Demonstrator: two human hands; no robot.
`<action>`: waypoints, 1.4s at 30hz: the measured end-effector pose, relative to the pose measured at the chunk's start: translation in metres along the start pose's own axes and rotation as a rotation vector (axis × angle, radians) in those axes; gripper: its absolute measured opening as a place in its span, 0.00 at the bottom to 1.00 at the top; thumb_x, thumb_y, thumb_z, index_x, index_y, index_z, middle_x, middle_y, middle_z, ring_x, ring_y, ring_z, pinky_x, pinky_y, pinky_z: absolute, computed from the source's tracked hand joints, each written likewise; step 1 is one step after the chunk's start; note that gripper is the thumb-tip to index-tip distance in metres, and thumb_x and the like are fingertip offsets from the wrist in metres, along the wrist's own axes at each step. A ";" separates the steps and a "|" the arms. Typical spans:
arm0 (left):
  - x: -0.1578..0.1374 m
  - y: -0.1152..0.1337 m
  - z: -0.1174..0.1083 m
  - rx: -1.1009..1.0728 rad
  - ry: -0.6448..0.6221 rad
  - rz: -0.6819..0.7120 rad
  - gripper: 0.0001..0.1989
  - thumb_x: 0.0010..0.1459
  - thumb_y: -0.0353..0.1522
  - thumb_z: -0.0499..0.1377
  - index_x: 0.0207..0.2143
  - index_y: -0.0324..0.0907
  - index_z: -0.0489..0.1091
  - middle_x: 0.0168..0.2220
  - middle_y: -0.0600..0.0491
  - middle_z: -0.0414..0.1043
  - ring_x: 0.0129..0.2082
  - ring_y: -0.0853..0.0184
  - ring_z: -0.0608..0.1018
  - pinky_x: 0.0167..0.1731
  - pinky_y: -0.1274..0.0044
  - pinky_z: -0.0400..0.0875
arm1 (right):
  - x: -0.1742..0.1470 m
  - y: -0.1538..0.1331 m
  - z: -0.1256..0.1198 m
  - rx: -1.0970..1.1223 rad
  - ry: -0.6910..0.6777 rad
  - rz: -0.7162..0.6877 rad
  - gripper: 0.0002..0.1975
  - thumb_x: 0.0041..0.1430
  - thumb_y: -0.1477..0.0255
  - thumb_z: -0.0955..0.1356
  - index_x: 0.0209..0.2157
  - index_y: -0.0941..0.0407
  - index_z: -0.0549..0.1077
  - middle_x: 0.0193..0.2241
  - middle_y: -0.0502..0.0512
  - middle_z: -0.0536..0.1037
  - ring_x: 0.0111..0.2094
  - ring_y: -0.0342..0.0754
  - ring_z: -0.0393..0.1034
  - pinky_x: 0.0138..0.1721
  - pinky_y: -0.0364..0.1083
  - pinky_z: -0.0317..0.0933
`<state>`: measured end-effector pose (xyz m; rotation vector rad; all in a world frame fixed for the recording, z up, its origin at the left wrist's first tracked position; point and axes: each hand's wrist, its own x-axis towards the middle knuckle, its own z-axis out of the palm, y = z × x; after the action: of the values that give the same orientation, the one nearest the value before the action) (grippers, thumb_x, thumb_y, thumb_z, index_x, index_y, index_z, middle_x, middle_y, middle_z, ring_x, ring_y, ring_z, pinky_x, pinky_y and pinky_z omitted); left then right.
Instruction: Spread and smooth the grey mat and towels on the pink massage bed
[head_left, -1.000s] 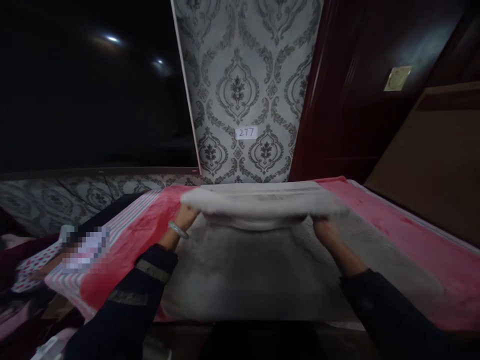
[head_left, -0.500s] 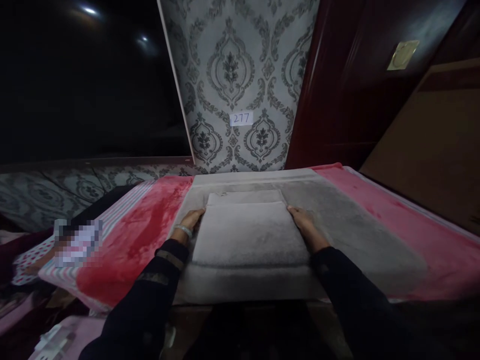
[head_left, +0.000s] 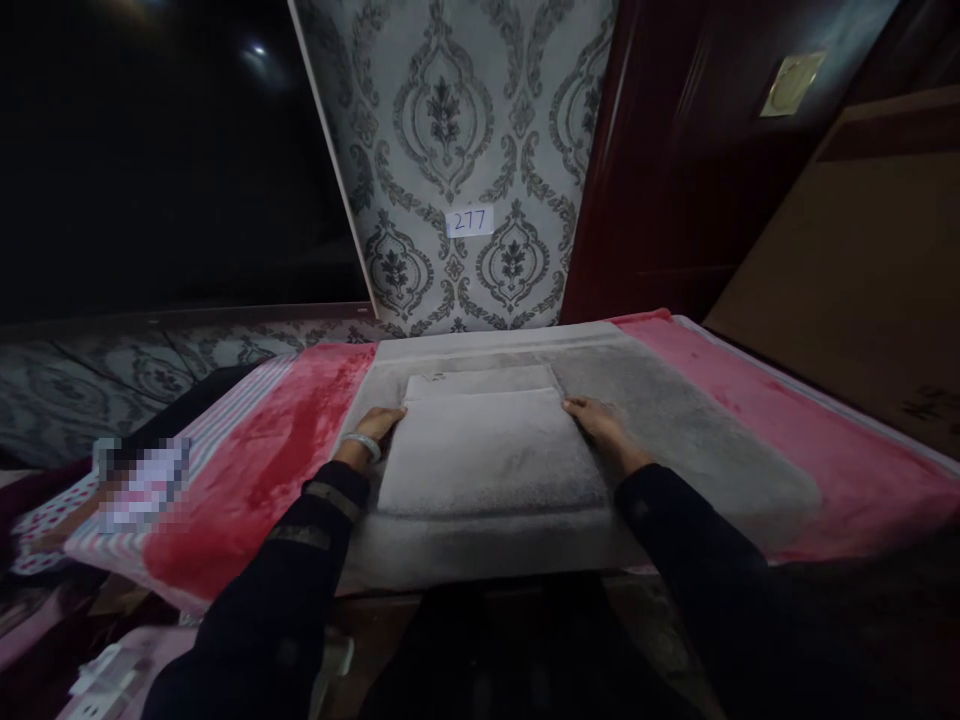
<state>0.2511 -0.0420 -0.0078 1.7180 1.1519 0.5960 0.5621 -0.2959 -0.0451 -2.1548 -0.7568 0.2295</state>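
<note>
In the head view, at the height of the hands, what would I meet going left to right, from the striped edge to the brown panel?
Striped edge, red band, left hand, folded cloth, right hand, pink band, brown panel.

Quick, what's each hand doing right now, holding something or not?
Left hand: at the left edge of the folded grey cloth; can't tell if it's gripping.
Right hand: at its right edge; can't tell either.

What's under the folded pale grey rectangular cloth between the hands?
Flat grey fabric shows around the folded pale grey rectangular cloth, with red and pink plush fabric farther out. What lies directly beneath is covered.
</note>
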 end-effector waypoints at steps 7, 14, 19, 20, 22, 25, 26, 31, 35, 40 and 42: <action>-0.010 0.038 0.039 0.240 -0.083 0.393 0.21 0.62 0.38 0.62 0.55 0.41 0.71 0.61 0.44 0.69 0.63 0.53 0.69 0.63 0.61 0.63 | 0.002 -0.064 0.007 -0.195 -0.006 -0.338 0.31 0.64 0.69 0.63 0.67 0.62 0.62 0.67 0.64 0.62 0.68 0.55 0.54 0.68 0.52 0.48; -0.040 0.025 0.118 0.954 -0.327 0.753 0.33 0.69 0.45 0.48 0.71 0.39 0.53 0.73 0.39 0.46 0.73 0.53 0.50 0.70 0.53 0.43 | -0.020 -0.044 0.060 -0.625 -0.087 -0.428 0.30 0.70 0.65 0.55 0.69 0.62 0.58 0.69 0.64 0.57 0.71 0.57 0.48 0.69 0.62 0.44; -0.019 0.015 0.102 0.985 -0.320 0.764 0.33 0.68 0.47 0.48 0.71 0.46 0.52 0.74 0.44 0.44 0.73 0.54 0.49 0.70 0.54 0.42 | -0.015 -0.022 0.066 -0.636 -0.063 -0.448 0.31 0.70 0.62 0.54 0.70 0.60 0.56 0.70 0.63 0.57 0.71 0.56 0.48 0.69 0.62 0.43; -0.011 0.016 0.095 0.991 -0.310 0.738 0.33 0.68 0.47 0.49 0.71 0.46 0.53 0.74 0.44 0.45 0.73 0.54 0.50 0.70 0.54 0.43 | -0.014 -0.022 0.066 -0.637 -0.062 -0.447 0.31 0.70 0.62 0.54 0.70 0.59 0.56 0.70 0.63 0.57 0.71 0.56 0.48 0.69 0.61 0.44; 0.003 0.016 0.078 0.996 -0.283 0.668 0.32 0.68 0.45 0.49 0.70 0.43 0.54 0.73 0.43 0.46 0.73 0.53 0.51 0.70 0.54 0.43 | -0.012 -0.023 0.066 -0.646 -0.060 -0.442 0.32 0.70 0.61 0.54 0.70 0.59 0.57 0.70 0.62 0.57 0.71 0.56 0.48 0.69 0.61 0.44; 0.016 0.014 0.056 0.953 -0.226 0.577 0.30 0.69 0.41 0.50 0.69 0.40 0.56 0.73 0.41 0.48 0.73 0.51 0.51 0.69 0.52 0.44 | -0.013 -0.025 0.066 -0.663 -0.064 -0.436 0.32 0.70 0.61 0.53 0.70 0.61 0.57 0.70 0.63 0.56 0.71 0.56 0.47 0.69 0.60 0.44; 0.018 0.012 0.050 0.934 -0.207 0.558 0.30 0.69 0.40 0.50 0.69 0.39 0.56 0.73 0.41 0.48 0.73 0.50 0.51 0.68 0.51 0.44 | -0.014 -0.026 0.066 -0.664 -0.065 -0.437 0.32 0.70 0.62 0.53 0.70 0.62 0.57 0.70 0.64 0.55 0.71 0.56 0.47 0.69 0.60 0.44; 0.015 0.007 0.031 0.911 -0.151 0.511 0.26 0.70 0.37 0.48 0.67 0.39 0.59 0.72 0.40 0.51 0.72 0.45 0.53 0.65 0.45 0.48 | -0.016 -0.024 0.067 -0.640 -0.056 -0.447 0.32 0.70 0.63 0.54 0.70 0.61 0.56 0.70 0.64 0.56 0.71 0.57 0.48 0.69 0.62 0.43; 0.009 0.016 0.031 0.929 -0.086 0.483 0.26 0.69 0.37 0.50 0.65 0.35 0.62 0.69 0.34 0.55 0.71 0.38 0.53 0.64 0.40 0.42 | -0.002 -0.036 0.056 -0.600 -0.161 -0.381 0.31 0.69 0.63 0.57 0.69 0.60 0.58 0.69 0.63 0.58 0.70 0.56 0.51 0.68 0.59 0.48; 0.005 0.039 0.072 0.933 -0.140 0.572 0.32 0.65 0.42 0.55 0.68 0.37 0.58 0.71 0.37 0.52 0.72 0.46 0.53 0.68 0.48 0.43 | 0.027 -0.075 0.049 -0.535 -0.163 -0.316 0.31 0.71 0.61 0.55 0.70 0.59 0.58 0.69 0.64 0.60 0.69 0.59 0.53 0.66 0.58 0.52; 0.003 0.043 0.096 0.942 -0.218 0.637 0.33 0.66 0.44 0.53 0.69 0.41 0.56 0.72 0.41 0.51 0.72 0.50 0.53 0.69 0.51 0.45 | 0.029 -0.082 0.058 -0.563 -0.099 -0.342 0.30 0.72 0.61 0.54 0.70 0.55 0.58 0.69 0.62 0.58 0.70 0.61 0.50 0.65 0.65 0.49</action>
<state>0.3470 -0.0856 -0.0107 2.9249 0.7338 0.1959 0.5258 -0.2017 -0.0184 -2.4897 -1.3567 -0.0695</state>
